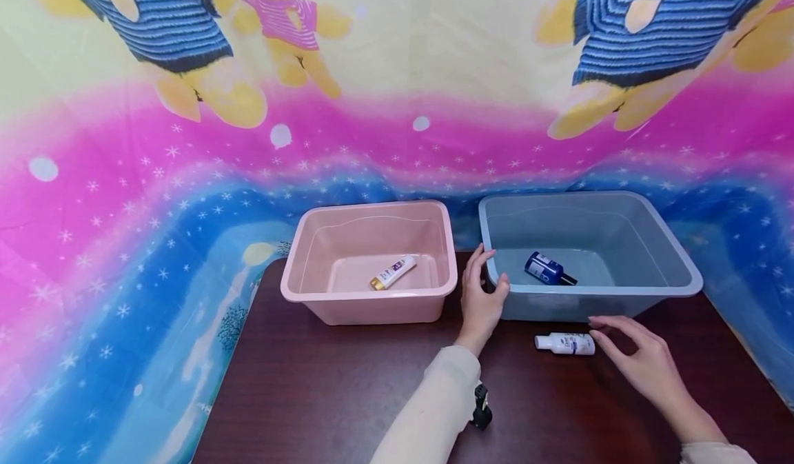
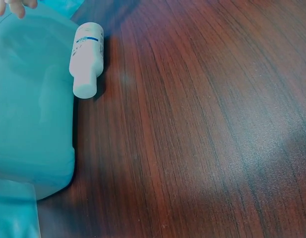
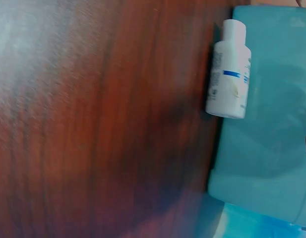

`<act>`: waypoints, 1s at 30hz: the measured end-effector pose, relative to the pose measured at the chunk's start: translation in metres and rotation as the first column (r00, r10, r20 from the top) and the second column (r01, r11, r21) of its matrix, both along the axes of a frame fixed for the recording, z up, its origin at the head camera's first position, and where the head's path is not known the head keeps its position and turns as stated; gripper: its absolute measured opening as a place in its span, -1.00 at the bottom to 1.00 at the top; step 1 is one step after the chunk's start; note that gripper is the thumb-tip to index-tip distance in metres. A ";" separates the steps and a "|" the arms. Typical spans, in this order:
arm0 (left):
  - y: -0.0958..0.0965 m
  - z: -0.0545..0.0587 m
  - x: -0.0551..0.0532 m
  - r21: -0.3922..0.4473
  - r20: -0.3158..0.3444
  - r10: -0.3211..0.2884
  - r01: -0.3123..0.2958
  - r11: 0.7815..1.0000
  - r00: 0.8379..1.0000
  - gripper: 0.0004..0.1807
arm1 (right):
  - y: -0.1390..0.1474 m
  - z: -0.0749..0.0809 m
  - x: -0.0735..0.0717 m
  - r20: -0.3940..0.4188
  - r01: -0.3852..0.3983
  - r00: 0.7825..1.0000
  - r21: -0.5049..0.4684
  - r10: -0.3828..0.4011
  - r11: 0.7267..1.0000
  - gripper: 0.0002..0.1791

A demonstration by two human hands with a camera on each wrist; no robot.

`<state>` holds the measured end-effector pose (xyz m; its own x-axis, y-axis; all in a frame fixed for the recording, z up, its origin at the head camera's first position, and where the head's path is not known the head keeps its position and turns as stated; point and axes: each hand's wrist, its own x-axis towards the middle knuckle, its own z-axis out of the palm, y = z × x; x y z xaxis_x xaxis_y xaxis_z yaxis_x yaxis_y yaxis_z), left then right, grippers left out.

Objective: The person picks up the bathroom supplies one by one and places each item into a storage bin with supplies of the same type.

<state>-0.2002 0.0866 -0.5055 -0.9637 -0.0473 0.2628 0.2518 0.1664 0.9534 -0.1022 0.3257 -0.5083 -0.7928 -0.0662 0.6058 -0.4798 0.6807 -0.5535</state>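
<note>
A blue-grey basin [image 1: 595,305] stands on the table, with a dark blue bottle [image 1: 544,269] lying inside. At its left rim is my left hand [image 1: 484,305], thumb and fingers spread apart beside the front corner; whether they press on the rim is unclear. A small white bottle [image 1: 571,344] lies on its side in front of the basin, cap pointing left. My right hand [image 1: 642,360] is at the bottle's right end, thumb and forefinger apart, not closed round it. Both wrist views show the white bottle [image 2: 87,59] [image 3: 230,74] alongside the basin wall.
Left of the blue-grey basin stands a pink basin [image 1: 372,310] holding a white tube [image 1: 393,271] with a gold cap. Both basins sit at the back of the dark wooden table [image 1: 322,395]. Behind hangs a colourful cloth [image 1: 397,133] with printed bears.
</note>
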 end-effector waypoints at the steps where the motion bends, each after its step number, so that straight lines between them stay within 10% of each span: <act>1: 0.000 0.000 0.000 0.000 -0.001 0.001 -0.001 1.000 1.000 -0.42 | -0.001 -0.002 0.000 0.014 0.001 1.000 -0.005 -0.001 1.000 -0.53; 30: -0.001 0.000 0.000 -0.016 -0.035 0.015 -0.016 1.000 0.999 -0.48 | 0.002 -0.036 -0.006 0.186 0.095 0.977 0.074 -0.108 0.993 -0.67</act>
<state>-0.2000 0.0861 -0.5051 -0.9531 -0.0578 0.2972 0.2821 0.1864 0.9411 -0.1079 0.3278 -0.5446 -0.8972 -0.0135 0.4414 -0.2972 0.7577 -0.5810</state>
